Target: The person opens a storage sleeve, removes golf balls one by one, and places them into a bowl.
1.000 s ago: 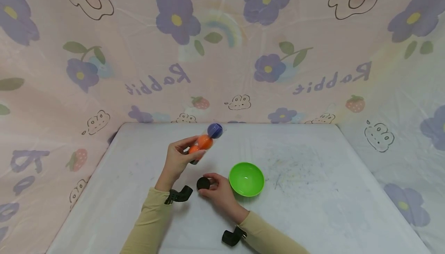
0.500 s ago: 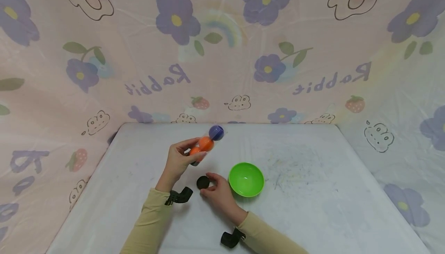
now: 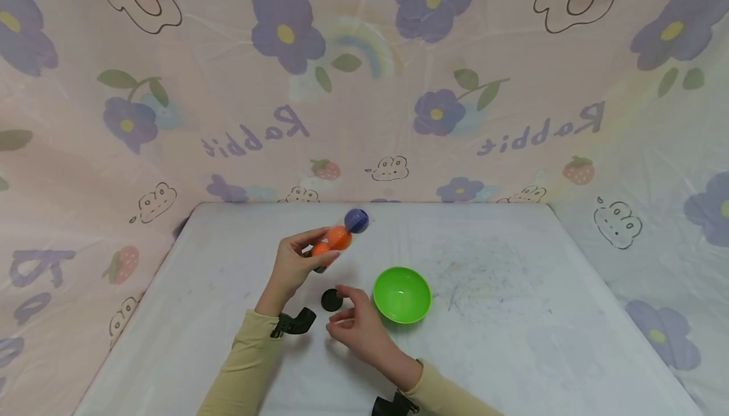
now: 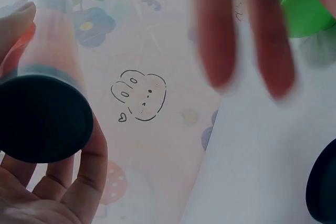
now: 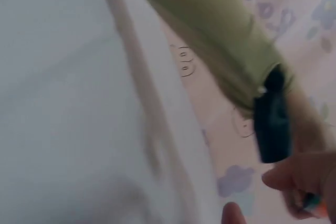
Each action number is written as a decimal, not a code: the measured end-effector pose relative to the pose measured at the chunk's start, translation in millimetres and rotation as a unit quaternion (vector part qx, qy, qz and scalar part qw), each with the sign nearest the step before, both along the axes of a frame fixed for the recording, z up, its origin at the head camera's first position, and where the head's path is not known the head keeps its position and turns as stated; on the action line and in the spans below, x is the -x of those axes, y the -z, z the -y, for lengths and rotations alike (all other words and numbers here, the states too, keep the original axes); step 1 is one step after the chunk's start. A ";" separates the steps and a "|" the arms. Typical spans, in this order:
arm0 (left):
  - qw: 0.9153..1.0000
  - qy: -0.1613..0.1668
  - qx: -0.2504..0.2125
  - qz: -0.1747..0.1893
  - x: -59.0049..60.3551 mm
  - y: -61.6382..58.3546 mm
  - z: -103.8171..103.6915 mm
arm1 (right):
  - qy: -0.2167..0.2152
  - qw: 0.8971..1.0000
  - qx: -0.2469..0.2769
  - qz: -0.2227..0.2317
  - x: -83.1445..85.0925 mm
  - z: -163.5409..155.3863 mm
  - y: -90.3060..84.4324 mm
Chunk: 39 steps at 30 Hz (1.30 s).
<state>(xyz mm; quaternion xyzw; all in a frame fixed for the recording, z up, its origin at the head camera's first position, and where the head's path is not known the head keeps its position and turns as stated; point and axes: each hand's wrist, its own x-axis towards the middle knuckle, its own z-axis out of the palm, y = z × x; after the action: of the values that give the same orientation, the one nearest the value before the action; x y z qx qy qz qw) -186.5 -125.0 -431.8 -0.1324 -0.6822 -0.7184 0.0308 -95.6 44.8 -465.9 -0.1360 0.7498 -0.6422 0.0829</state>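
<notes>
So there's this clear tube (image 4: 55, 51) held up over the table, tilted so the far end points away and off to the right in the head view. You can see two orange balls (image 3: 339, 237) in a row along it, the nearer one partly behind the thumb, plus a blue ball (image 3: 356, 221) up at the far end. The near end is a dark round base (image 4: 44, 119), which pretty much faces the left wrist cam. The left hand (image 3: 289, 270) has the tube gripped, thumb on one side and fingers round the other. Right hand (image 3: 364, 330) is loose, fingers spread a bit with a gap to the thumb, grasping nothing. It's hanging right by a black disc (image 3: 332, 300) that's flat on the table; in the head view a fingertip sits at the disc's edge, and I can't tell if they touch. Just past that hand, to the right, is a green bowl (image 3: 402, 294), standing upright. It's all over a white table (image 3: 490, 352) with some scribbly marks, and a pink flowery sheet (image 3: 364, 87) behind. Both sleeves (image 3: 242, 356) are tan. Right wrist cam's pretty blurry.
</notes>
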 end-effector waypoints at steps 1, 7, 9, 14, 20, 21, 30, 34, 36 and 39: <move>1.000 0.001 0.002 0.000 -0.1 0.1 0.1 | -0.004 1.000 0.000 -0.003 -1.4 -3.2 -6.1; 1.000 0.007 0.023 0.002 -0.9 -0.6 0.0 | 0.010 1.000 0.017 -0.021 4.8 -30.9 -39.2; 1.000 0.009 0.030 0.006 -1.3 -0.7 -0.2 | 0.031 0.999 0.022 -0.024 10.5 -41.5 -48.6; 0.999 0.014 0.045 0.014 -1.4 0.9 -1.5 | 0.056 0.998 0.020 -0.019 27.4 -67.7 -62.5; 0.998 0.025 0.058 0.019 -1.2 4.5 -5.2 | 0.039 0.999 0.026 -0.016 47.1 -90.0 -65.8; 0.997 0.029 0.061 0.021 -1.6 4.8 -6.0 | 0.039 0.999 0.027 -0.013 50.5 -92.5 -65.2; 0.993 0.063 0.092 0.042 -5.4 10.9 -12.4 | 0.032 0.999 0.005 -0.007 62.9 -99.6 -64.0; 0.991 0.076 0.101 0.041 -5.0 12.9 -15.5 | 0.027 1.000 0.009 -0.003 63.6 -100.9 -62.2; 0.990 0.079 0.104 0.044 -5.8 11.5 -16.8 | 0.025 1.000 0.012 -0.002 63.9 -101.8 -61.0; 0.989 0.082 0.113 0.047 -11.1 3.0 -18.3 | 0.026 1.000 0.011 0.004 63.9 -103.0 -59.5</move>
<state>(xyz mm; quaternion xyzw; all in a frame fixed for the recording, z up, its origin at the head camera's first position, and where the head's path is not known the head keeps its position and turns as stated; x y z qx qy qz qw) -175.4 -106.7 -434.7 -0.1561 -0.7466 -0.6423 -0.0753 -159.5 147.8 -406.5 -0.1142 0.7456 -0.6531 0.0676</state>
